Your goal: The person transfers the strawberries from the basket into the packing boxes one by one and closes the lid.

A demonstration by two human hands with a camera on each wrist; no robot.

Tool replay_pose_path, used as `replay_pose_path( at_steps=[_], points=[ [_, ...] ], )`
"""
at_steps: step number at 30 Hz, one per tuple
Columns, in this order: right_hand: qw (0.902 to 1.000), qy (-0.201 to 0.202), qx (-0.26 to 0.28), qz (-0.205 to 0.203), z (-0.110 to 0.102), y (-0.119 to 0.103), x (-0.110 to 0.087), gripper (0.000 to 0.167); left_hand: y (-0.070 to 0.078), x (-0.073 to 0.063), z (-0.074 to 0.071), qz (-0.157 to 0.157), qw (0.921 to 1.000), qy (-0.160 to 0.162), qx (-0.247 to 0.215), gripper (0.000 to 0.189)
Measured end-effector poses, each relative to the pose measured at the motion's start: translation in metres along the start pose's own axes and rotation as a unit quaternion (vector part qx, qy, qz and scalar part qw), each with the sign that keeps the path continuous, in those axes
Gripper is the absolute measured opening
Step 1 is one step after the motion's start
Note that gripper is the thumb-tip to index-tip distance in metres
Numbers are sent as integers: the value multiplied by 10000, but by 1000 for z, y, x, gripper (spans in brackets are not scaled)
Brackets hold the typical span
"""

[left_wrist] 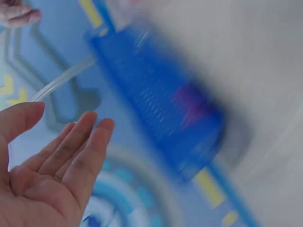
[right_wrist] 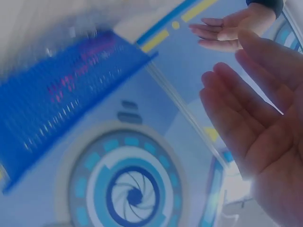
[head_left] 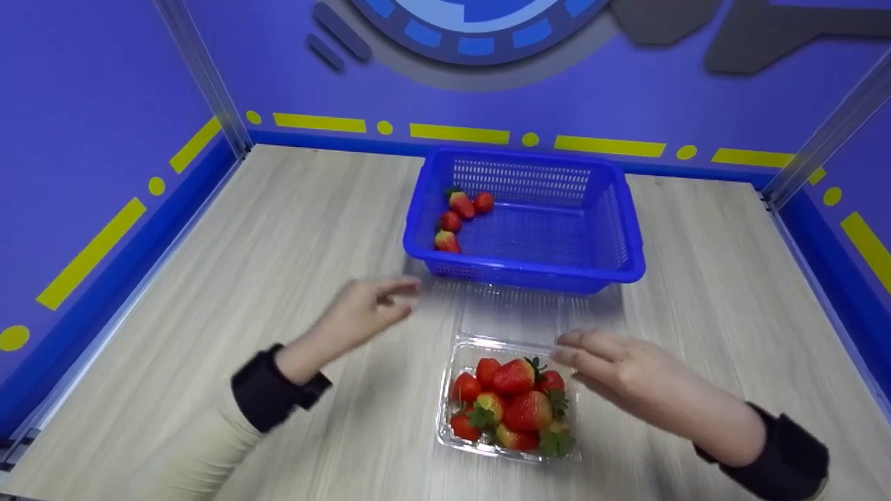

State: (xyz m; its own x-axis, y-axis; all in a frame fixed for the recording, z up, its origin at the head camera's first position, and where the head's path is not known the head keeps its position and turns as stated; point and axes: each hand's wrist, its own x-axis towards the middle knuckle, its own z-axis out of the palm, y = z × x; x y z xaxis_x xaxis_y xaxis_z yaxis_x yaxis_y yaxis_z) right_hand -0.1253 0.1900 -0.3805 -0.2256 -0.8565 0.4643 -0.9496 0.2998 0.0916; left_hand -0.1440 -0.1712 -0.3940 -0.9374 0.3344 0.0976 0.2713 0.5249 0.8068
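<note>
A clear plastic clamshell box (head_left: 445,417) full of strawberries (head_left: 527,410) sits on the table, its transparent lid folded back toward the basket. Left of the box, my left hand (head_left: 362,309) is raised with bent, relaxed fingers and nothing in it; the left wrist view shows its bare palm (left_wrist: 52,179). My right hand (head_left: 619,365) hovers by the box's upper right corner, fingers extended and holding nothing. Behind the box stands a blue plastic basket (head_left: 525,263) with several strawberries (head_left: 461,205) along its left side.
The pale wooden table (head_left: 313,209) is bounded by blue panels (head_left: 334,90) at the back and both sides. Metal posts (head_left: 202,69) mark the corners. Both wrist views are blurred around the basket.
</note>
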Motion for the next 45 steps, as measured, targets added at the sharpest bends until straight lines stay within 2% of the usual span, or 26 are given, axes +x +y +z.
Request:
replay_pose_path(
  at_steps=[1,4,5,6,8,12,15,17,20,23,26,29,32,36,39,42,45],
  points=[
    [9999,84,-43,-44,-4,4,5,16,8,3,-12,104,9998,148,97,36],
    [9993,236,-204,-208,-17,15,19,37,36,14,-44,249,9974,570,363,35],
    [9990,249,-259,-255,-22,18,25,37,45,19,-54,273,9963,695,421,34],
    [9987,262,-307,-318,-28,23,30,30,54,24,-64,311,9950,798,509,33],
    [9981,178,-436,-406,-42,32,43,19,71,36,-81,338,9922,985,678,33],
    [9976,-122,-622,-287,-72,57,77,36,94,63,-111,297,9846,1385,1026,34],
    [9976,-336,-580,144,-90,77,103,35,100,84,-128,170,9801,1528,1260,36],
    [9967,-427,-469,502,-98,91,118,32,97,97,-135,110,9787,1537,1359,38],
    [9947,-384,-241,922,-103,113,136,26,87,116,-141,-75,9797,1382,1453,40],
    [9924,-270,-143,1194,-103,139,148,22,73,136,-141,-318,9810,1199,1492,42],
    [9866,-271,-124,1606,-98,165,158,22,61,154,-141,-714,9810,972,1518,44],
    [9742,-407,-46,2221,-88,189,164,23,50,170,-138,-1135,9783,783,1550,46],
    [9564,-586,221,2854,-71,211,167,25,37,185,-130,-1332,9768,698,1524,45],
    [9335,-737,691,3440,-38,232,164,28,16,201,-105,-1372,9778,649,1446,42],
    [9218,-858,965,3655,-8,240,158,29,2,208,-81,-1559,9754,485,1485,41],
    [9159,-1004,1072,3736,19,244,154,29,-7,212,-60,-1864,9688,361,1595,39],
    [9143,-1148,1101,3725,41,244,150,30,-11,212,-43,-2081,9613,385,1764,38]
  ],
)
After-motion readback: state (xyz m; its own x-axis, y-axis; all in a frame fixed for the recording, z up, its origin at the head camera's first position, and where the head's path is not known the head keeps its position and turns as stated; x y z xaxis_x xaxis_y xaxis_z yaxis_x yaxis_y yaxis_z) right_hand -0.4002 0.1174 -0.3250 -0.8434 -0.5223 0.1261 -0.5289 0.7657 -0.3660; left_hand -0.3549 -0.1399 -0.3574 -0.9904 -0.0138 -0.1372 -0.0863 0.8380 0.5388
